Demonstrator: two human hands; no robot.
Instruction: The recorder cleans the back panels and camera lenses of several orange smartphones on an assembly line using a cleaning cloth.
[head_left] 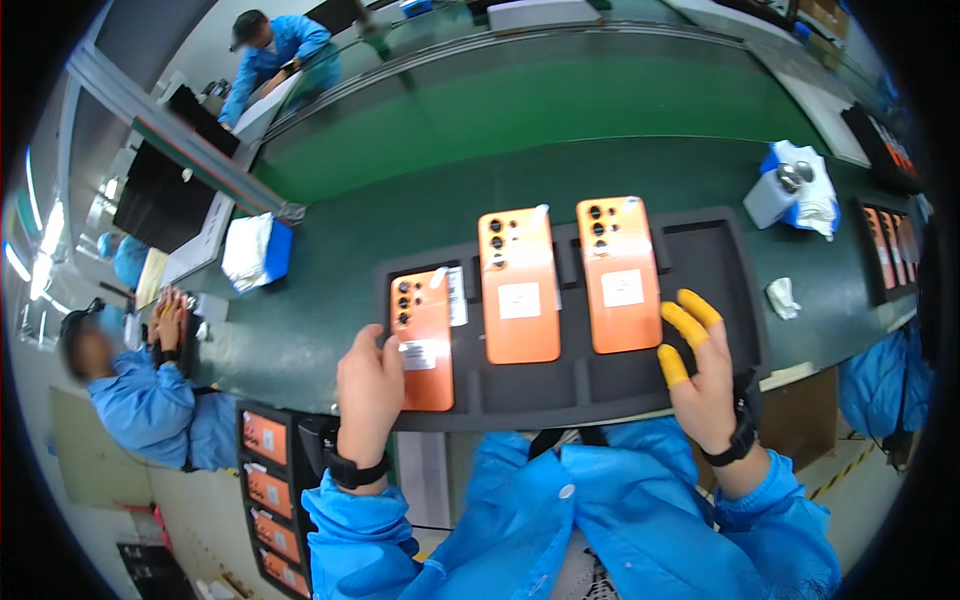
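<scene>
Three orange phones lie back side up on a black compartment tray [745, 290], each with a white label and dark camera lenses. My left hand [368, 390] is curled at the left edge of the left phone [428, 375], thumb along that edge; some of its fingers are hidden. In the centre is the middle phone [520, 335]. Beside the lower right edge of the right phone [625, 325] is my right hand [705, 380], its fingers apart and yellow finger cots on its visible fingertips. Whether those fingertips touch the phone I cannot tell.
Blue boxes with white cloths [255, 252] [815, 200] stand on the green table [335, 240] at both sides. Crumpled white tissue [783, 298] lies right of the tray. More phone trays [290, 450] [890, 285] are at lower left and far right. Co-workers [150, 385] [275, 55] sit left and beyond.
</scene>
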